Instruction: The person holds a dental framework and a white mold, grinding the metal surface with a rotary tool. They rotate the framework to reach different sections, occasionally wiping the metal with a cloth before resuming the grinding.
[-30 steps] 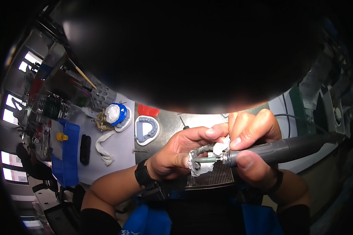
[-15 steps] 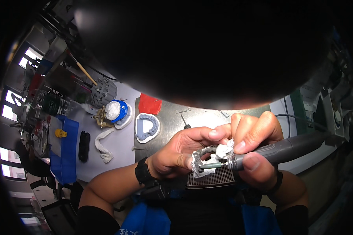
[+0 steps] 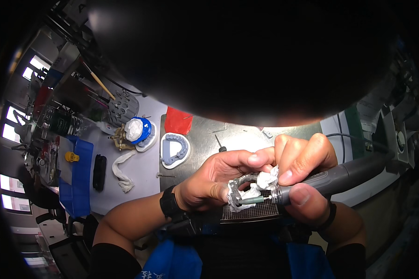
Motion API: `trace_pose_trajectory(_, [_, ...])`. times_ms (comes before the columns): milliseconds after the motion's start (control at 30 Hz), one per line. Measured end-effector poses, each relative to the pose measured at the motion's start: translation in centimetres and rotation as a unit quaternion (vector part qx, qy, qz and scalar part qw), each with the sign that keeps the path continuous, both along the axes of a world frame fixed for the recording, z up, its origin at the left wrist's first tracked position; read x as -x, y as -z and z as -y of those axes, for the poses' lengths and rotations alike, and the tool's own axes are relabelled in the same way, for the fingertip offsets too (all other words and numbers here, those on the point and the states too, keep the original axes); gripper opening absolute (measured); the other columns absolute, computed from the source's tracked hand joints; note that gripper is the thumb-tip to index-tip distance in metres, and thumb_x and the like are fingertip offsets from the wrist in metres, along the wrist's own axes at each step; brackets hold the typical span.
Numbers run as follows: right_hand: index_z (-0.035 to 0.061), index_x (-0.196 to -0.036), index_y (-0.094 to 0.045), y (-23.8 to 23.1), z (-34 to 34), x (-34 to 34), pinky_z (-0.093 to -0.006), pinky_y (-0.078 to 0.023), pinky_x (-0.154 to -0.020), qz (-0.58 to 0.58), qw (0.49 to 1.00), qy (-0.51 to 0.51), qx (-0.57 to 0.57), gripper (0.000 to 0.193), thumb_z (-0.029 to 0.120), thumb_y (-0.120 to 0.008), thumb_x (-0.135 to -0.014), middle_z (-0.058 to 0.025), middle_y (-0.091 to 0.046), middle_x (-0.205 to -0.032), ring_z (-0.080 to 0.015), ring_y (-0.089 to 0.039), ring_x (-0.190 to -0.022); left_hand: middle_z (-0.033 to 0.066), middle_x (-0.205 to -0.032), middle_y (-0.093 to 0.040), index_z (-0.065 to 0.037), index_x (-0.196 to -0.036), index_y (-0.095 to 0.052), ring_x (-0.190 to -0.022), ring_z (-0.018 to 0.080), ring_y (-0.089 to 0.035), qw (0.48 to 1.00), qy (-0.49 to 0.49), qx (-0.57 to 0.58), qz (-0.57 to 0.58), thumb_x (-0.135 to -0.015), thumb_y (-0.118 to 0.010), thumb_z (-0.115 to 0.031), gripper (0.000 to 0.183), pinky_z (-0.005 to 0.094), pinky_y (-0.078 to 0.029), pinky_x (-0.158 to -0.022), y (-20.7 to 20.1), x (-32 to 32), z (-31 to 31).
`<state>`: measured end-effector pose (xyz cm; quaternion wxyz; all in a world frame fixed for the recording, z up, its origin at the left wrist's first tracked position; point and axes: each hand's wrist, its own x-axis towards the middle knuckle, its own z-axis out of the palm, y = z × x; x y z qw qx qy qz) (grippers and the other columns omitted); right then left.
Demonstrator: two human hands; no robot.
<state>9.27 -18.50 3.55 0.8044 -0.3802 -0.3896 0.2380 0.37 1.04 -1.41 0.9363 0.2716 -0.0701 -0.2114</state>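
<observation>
My left hand is closed around a grey arch-shaped dental piece with lumpy white material along its edges. Thumb and fingers grip its left and far sides. In my right hand is a dark grey rotary handpiece, held with the thumb below and fingers above. Its green bit points left and lies inside the arch, its tip at or close to the left inner wall; contact cannot be told. A white lump on the arch sits beside my right fingers. The two hands meet at the far side.
A dark mesh grille lies under the hands. To the left stand a grey dental model, a red sheet, a blue-banded model, a curved white strip and a blue bin. A cord runs at right.
The dental piece and handpiece have shifted very slightly, and the bit sits a little differently inside the arch. Both grips stay the same. The view has moved a touch.
</observation>
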Motion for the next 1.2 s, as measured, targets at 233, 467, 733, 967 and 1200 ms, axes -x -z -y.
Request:
trace_pose_trajectory(233, [0.0081, -0.099, -0.056, -0.44, 0.15, 0.30, -0.0473, -0.049, -0.108, -0.015, 1.000, -0.009, 0.010, 0.023, 0.003, -0.074, -0.086, -0.0053, -0.058, -0.085, -0.0203, -0.064, -0.097, 0.0165, -0.139, -0.058, 0.000, -0.140, -0.056, -0.133, 0.0263, -0.054, 1.000, -0.006, 0.005, 0.018, -0.077, -0.090, -0.017, 0.073, 0.0403, -0.040, -0.117, -0.26, -0.04, 0.14])
trace_pose_trajectory(467, [0.0077, -0.099, -0.055, -0.30, 0.34, 0.33, -0.0464, -0.049, -0.108, -0.020, 1.000, -0.008, 0.023, 0.023, 0.001, -0.074, -0.086, -0.0058, -0.057, -0.086, -0.0217, -0.064, -0.102, 0.0162, -0.138, -0.059, 0.000, -0.138, -0.057, -0.133, 0.0262, -0.054, 0.999, -0.014, -0.015, 0.040, -0.076, -0.090, -0.017, 0.072, 0.0402, -0.040, -0.117, 0.06, -0.21, 0.00])
trace_pose_trajectory(733, [0.0081, -0.100, -0.055, -0.23, 0.27, 0.30, -0.0471, -0.048, -0.109, -0.016, 1.000, -0.010, 0.015, 0.023, 0.002, -0.073, -0.087, -0.0056, -0.056, -0.086, -0.0199, -0.063, -0.099, 0.0167, -0.137, -0.059, 0.000, -0.139, -0.056, -0.133, 0.0268, -0.054, 0.999, -0.009, -0.013, 0.039, -0.076, -0.090, -0.016, 0.073, 0.0409, -0.040, -0.117, 0.18, -0.24, -0.01])
trace_pose_trajectory(967, [0.0084, -0.100, -0.054, -0.13, -0.07, 0.34, -0.0480, -0.049, -0.109, 0.004, 1.000, 0.005, 0.008, 0.023, 0.001, -0.072, -0.086, -0.0052, -0.056, -0.084, -0.0168, -0.060, -0.090, 0.0172, -0.138, -0.059, 0.001, -0.140, -0.055, -0.133, 0.0273, -0.055, 0.999, -0.009, -0.011, 0.044, -0.077, -0.090, -0.016, 0.075, 0.0417, -0.040, -0.117, 0.34, -0.22, -0.04])
trace_pose_trajectory(1200, [0.0080, -0.099, -0.055, -0.23, 0.01, 0.39, -0.0479, -0.049, -0.109, -0.014, 1.000, 0.000, 0.001, 0.023, 0.001, -0.072, -0.086, -0.0053, -0.056, -0.084, -0.0157, -0.059, -0.087, 0.0193, -0.140, -0.057, 0.000, -0.142, -0.053, -0.133, 0.0279, -0.054, 0.999, -0.006, -0.020, 0.036, -0.078, -0.089, -0.015, 0.076, 0.0418, -0.040, -0.117, 0.28, -0.07, -0.16])
